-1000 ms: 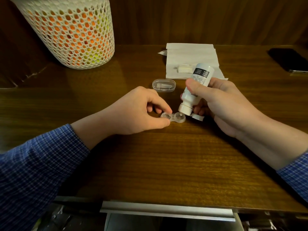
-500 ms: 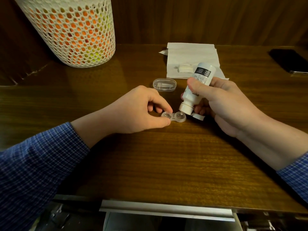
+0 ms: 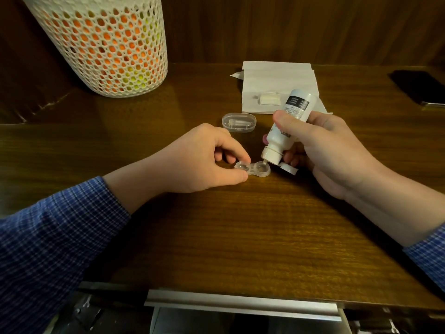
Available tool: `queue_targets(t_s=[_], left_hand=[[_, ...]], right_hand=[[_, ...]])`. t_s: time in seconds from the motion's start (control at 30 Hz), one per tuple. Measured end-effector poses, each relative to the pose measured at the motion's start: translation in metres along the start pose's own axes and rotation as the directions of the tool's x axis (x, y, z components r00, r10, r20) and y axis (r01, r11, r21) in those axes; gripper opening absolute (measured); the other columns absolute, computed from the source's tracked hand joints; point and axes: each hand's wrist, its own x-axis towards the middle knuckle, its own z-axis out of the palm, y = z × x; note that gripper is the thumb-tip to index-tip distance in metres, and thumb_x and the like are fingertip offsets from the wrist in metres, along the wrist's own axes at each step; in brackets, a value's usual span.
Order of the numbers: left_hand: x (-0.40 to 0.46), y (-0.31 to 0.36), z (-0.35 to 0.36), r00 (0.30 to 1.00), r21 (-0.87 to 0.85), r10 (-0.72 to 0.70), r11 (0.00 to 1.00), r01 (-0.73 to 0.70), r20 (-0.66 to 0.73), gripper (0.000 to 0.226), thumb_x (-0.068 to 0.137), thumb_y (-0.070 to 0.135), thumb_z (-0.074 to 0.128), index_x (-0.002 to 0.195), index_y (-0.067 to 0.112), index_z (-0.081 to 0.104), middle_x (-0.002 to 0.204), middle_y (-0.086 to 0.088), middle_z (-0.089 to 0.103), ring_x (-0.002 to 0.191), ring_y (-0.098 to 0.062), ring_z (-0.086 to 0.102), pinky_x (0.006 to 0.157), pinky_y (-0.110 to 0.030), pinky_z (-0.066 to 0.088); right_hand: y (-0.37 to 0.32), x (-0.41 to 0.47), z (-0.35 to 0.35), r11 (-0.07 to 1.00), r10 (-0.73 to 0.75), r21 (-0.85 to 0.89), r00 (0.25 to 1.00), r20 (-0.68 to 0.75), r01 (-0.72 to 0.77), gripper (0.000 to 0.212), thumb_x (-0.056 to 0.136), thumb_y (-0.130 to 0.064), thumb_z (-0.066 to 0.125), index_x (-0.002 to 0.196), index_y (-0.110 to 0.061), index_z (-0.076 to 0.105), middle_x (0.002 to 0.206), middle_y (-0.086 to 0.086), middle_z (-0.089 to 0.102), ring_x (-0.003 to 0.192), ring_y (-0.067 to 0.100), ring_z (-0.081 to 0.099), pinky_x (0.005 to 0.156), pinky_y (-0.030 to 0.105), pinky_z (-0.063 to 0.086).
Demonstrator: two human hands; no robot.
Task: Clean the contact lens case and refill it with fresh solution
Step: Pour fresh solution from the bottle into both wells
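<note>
The clear lens case point(image 3: 252, 169) lies open on the wooden table point(image 3: 240, 237), near its middle. The left hand point(image 3: 197, 160) pinches the case's left cup between thumb and finger. The right hand point(image 3: 325, 150) grips a white bottle point(image 3: 287, 127) tipped nozzle-down over the right cup, its flip cap hanging open. Behind lie a clear lid point(image 3: 238, 122), a tissue point(image 3: 277, 80), a phone point(image 3: 420, 86) and a mesh basket point(image 3: 103, 44).

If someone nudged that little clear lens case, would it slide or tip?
The lens case looks thin, clear plastic, so probably light and apt to slide on the glossy table; the left hand pinches it. Low and flat, it seems unlikely to tip.
</note>
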Motion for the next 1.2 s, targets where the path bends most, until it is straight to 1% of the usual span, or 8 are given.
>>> queue_targets(t_s=[0.13, 0.5, 0.6, 0.7, 0.87, 0.93, 1.07, 1.2], left_hand=[[0.0001, -0.0007, -0.0001, 1.0, -0.004, -0.011, 1.0, 0.011, 0.009, 0.024, 0.084, 0.037, 0.079, 0.108, 0.037, 0.078, 0.093, 0.012, 0.064, 0.085, -0.01, 0.058, 0.067, -0.018, 0.048], [0.0, -0.0013, 0.0001, 1.0, -0.006, 0.001, 1.0, -0.001, 0.008, 0.025, 0.083, 0.037, 0.078, 0.108, 0.036, 0.078, 0.092, 0.011, 0.065, 0.084, -0.011, 0.058, 0.065, -0.017, 0.046], [0.0001, -0.0007, 0.0003, 1.0, 0.0, 0.003, 1.0, -0.003, 0.009, 0.025, 0.084, 0.037, 0.078, 0.109, 0.035, 0.078, 0.091, 0.012, 0.065, 0.084, -0.01, 0.059, 0.064, -0.016, 0.046], [0.0, -0.0004, -0.0001, 1.0, 0.005, 0.007, 1.0, -0.007, 0.005, 0.025, 0.083, 0.038, 0.078, 0.108, 0.035, 0.078, 0.091, 0.011, 0.065, 0.083, -0.01, 0.059, 0.064, -0.018, 0.047], [0.0001, -0.0008, -0.0002, 1.0, 0.015, 0.01, 1.0, -0.011, 0.007, 0.027, 0.084, 0.036, 0.078, 0.111, 0.033, 0.078, 0.089, 0.013, 0.065, 0.08, -0.001, 0.058, 0.064, -0.015, 0.046], [0.0004, -0.0008, -0.0004, 1.0, 0.009, 0.013, 1.0, -0.014, 0.009, 0.026, 0.084, 0.035, 0.078, 0.11, 0.032, 0.078, 0.088, 0.013, 0.065, 0.078, -0.003, 0.058, 0.063, -0.017, 0.046], [0.0009, -0.0013, -0.0008, 1.0, 0.002, 0.023, 1.0, -0.023, 0.013, 0.025, 0.085, 0.034, 0.078, 0.109, 0.031, 0.079, 0.088, 0.011, 0.066, 0.08, -0.011, 0.059, 0.062, -0.02, 0.046], [0.0016, -0.0026, -0.0011, 1.0, -0.004, 0.02, 1.0, -0.02, 0.017, 0.026, 0.083, 0.036, 0.078, 0.109, 0.033, 0.079, 0.088, 0.011, 0.067, 0.08, -0.012, 0.06, 0.062, -0.019, 0.046]], right_hand=[[0.0007, 0.0001, -0.0009, 1.0, -0.014, -0.021, 1.0, 0.014, 0.014, 0.016, 0.094, -0.039, 0.069, 0.103, -0.027, 0.069, 0.107, 0.016, 0.077, 0.083, 0.025, 0.064, 0.05, 0.018, 0.048], [0.0019, 0.0, -0.0014, 0.999, -0.015, -0.028, 0.999, 0.035, 0.016, 0.016, 0.094, -0.038, 0.069, 0.104, -0.027, 0.067, 0.107, 0.016, 0.077, 0.089, 0.029, 0.068, 0.049, 0.019, 0.049], [0.0013, -0.0005, -0.0014, 1.0, -0.014, -0.02, 0.999, 0.038, 0.015, 0.019, 0.094, -0.036, 0.069, 0.109, -0.024, 0.067, 0.11, 0.019, 0.075, 0.092, 0.036, 0.068, 0.05, 0.02, 0.049], [0.0002, -0.0018, -0.0012, 1.0, -0.011, -0.023, 0.999, 0.042, 0.012, 0.013, 0.094, -0.036, 0.068, 0.104, -0.027, 0.067, 0.112, 0.018, 0.075, 0.105, 0.045, 0.067, 0.052, 0.02, 0.05], [-0.0017, -0.0032, -0.0009, 0.999, -0.009, -0.039, 0.999, 0.045, 0.011, 0.012, 0.095, -0.036, 0.067, 0.104, -0.03, 0.065, 0.115, 0.017, 0.074, 0.099, 0.04, 0.069, 0.053, 0.019, 0.051], [-0.002, -0.0032, -0.0009, 0.999, -0.005, -0.044, 0.999, 0.042, 0.007, 0.012, 0.095, -0.037, 0.067, 0.105, -0.03, 0.065, 0.114, 0.015, 0.074, 0.095, 0.039, 0.069, 0.053, 0.019, 0.05], [-0.0025, -0.0022, -0.0008, 0.999, 0.005, -0.033, 0.999, 0.033, -0.003, 0.014, 0.095, -0.038, 0.068, 0.106, -0.03, 0.065, 0.113, 0.014, 0.075, 0.09, 0.025, 0.066, 0.05, 0.017, 0.049], [-0.0019, -0.0005, -0.0014, 1.0, 0.017, -0.011, 1.0, 0.024, -0.017, 0.017, 0.095, -0.037, 0.068, 0.108, -0.028, 0.065, 0.113, 0.016, 0.075, 0.089, 0.027, 0.066, 0.051, 0.02, 0.049]])
